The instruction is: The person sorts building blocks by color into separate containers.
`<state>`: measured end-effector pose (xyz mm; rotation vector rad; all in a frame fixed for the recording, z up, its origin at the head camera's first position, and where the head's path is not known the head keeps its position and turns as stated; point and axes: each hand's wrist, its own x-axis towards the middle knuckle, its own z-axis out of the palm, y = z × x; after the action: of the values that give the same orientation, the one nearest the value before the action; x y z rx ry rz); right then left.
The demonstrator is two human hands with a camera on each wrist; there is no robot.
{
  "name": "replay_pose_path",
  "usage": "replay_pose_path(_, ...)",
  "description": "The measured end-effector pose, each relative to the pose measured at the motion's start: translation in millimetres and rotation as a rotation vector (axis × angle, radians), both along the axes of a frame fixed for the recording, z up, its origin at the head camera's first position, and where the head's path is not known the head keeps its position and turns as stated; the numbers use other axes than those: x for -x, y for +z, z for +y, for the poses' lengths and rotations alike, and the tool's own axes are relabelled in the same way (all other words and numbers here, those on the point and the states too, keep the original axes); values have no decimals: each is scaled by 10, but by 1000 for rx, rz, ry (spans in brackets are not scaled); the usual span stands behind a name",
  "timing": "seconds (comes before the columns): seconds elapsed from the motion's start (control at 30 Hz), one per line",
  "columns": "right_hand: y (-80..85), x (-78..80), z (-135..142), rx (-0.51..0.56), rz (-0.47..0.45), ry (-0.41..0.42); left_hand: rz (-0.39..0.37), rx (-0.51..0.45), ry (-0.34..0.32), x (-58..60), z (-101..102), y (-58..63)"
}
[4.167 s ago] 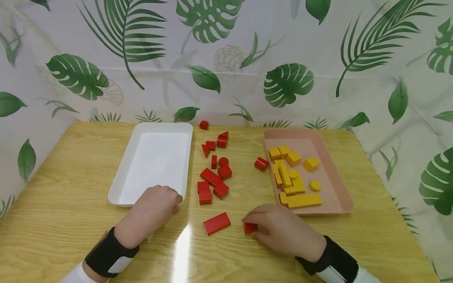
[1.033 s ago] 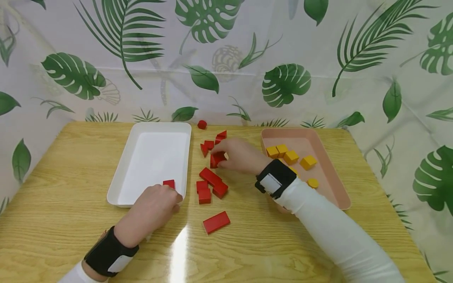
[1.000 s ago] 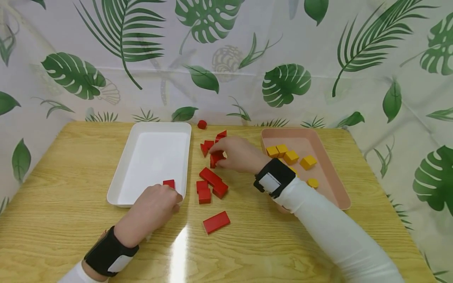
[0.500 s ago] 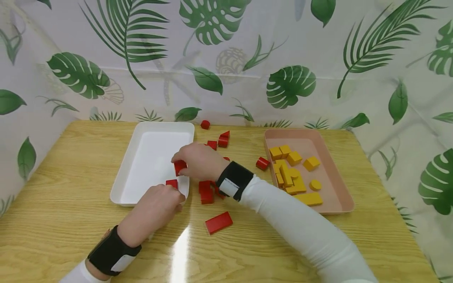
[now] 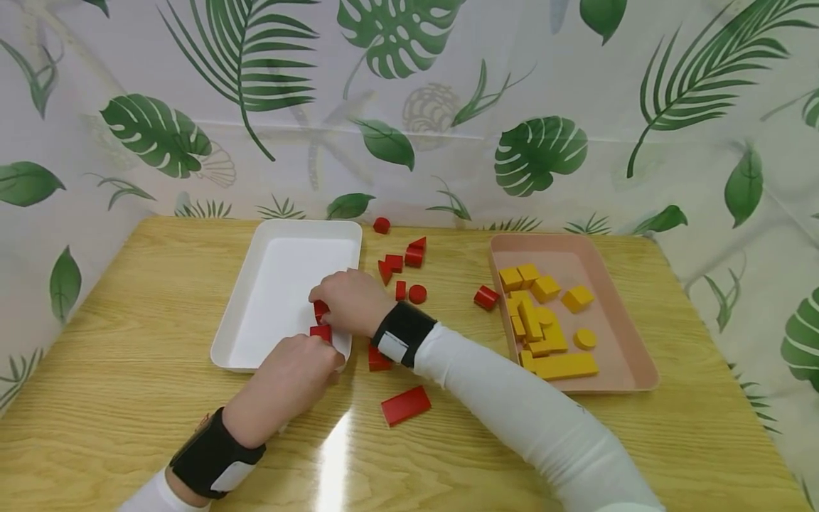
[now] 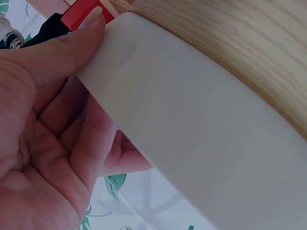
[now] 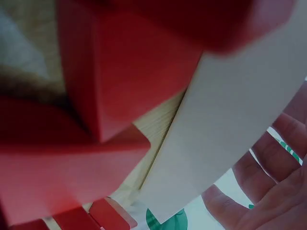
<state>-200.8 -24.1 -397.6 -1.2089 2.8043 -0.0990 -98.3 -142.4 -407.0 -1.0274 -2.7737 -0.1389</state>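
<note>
My left hand grips the near right corner of the white tray. In the left wrist view its thumb lies along the tray's outer wall, with the fingers on the other side. Inside that corner, my right hand holds a red block low over the tray, partly hidden by the fingers. Another red block sits in the tray just nearer, by the left knuckles. The right wrist view shows the right hand beyond the tray wall, but the held block is not visible there.
Several red blocks of different shapes lie between the trays, including a flat oblong, a disc and a cylinder. The right forearm covers some. A pink tray at right holds several yellow blocks. A leaf-print cloth hangs behind.
One red block has come into the white tray. My right hand then took another from the middle pile and carried it left and down into the tray. My left hand stays at the corner.
</note>
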Motion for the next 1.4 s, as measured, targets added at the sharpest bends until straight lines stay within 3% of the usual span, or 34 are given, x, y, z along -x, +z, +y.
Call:
replay_pose_path(0.2, 123, 22, 100, 21, -81, -11, 10, 27, 6, 14, -4, 14)
replay_pose_path(0.43, 412, 144, 539, -18, -128, -127, -43, 56, 46, 4, -25, 41)
replay_pose_path(0.63, 332, 260, 1168, -76, -118, -151, -93, 25, 43, -47, -37, 23)
replay_pose_path(0.87, 213, 217, 1758, -176, -99, -183, -70, 17, 35, -38, -21, -10)
replay_pose_path(1.2, 89, 150, 1962, -229, 22, -76, -77, 14, 28, -25, 2, -1)
replay_pose_path(1.4, 161, 156, 1935, -221, -45, -111, -75, 9, 19, -29, 20, -11)
